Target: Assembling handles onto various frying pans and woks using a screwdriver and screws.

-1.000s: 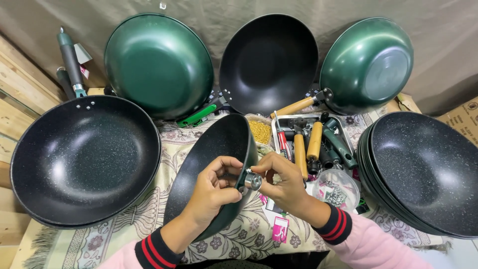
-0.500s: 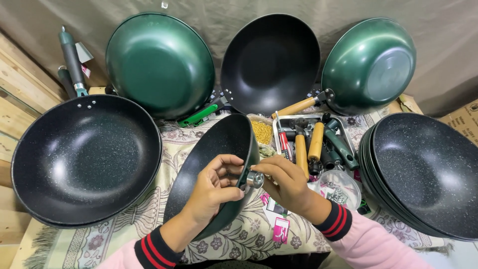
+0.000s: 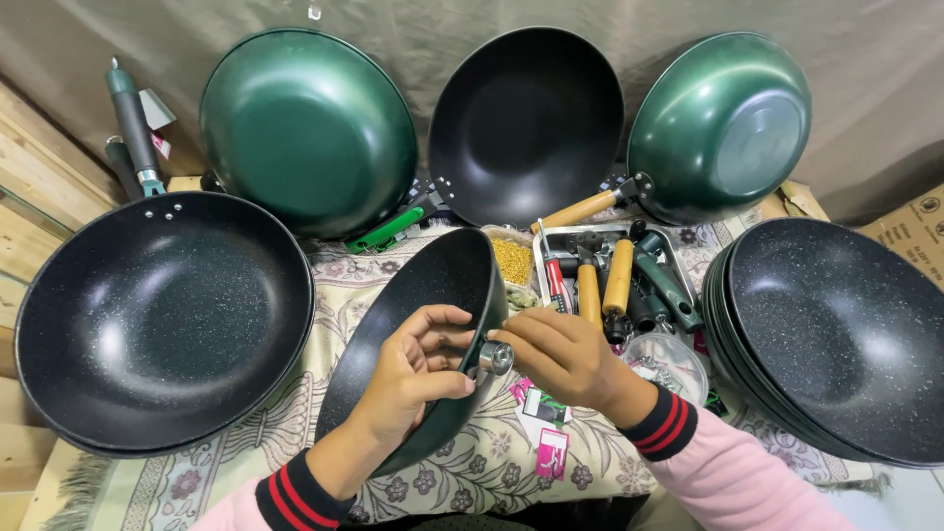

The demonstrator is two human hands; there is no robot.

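A small black wok (image 3: 423, 315) stands tilted on its edge in the middle, over a flowered cloth (image 3: 492, 462). My left hand (image 3: 418, 369) reaches into the wok and grips its rim from the inside. On the outside of that rim sits a small silver metal fitting (image 3: 495, 358). My right hand (image 3: 560, 356) pinches it with thumb and fingers. Both wrists wear pink sleeves with red and black cuffs.
A large black speckled wok (image 3: 157, 315) lies at the left. A stack of black woks (image 3: 836, 334) lies at the right. Two green woks (image 3: 305, 128) (image 3: 723, 123) and a black one (image 3: 526, 123) lean on the back wall. A metal tray (image 3: 600, 285) holds wooden and green handles.
My hands have stayed at the wok's rim. The fingers of both hands have shifted slightly around the silver fitting, and the view has moved a little.
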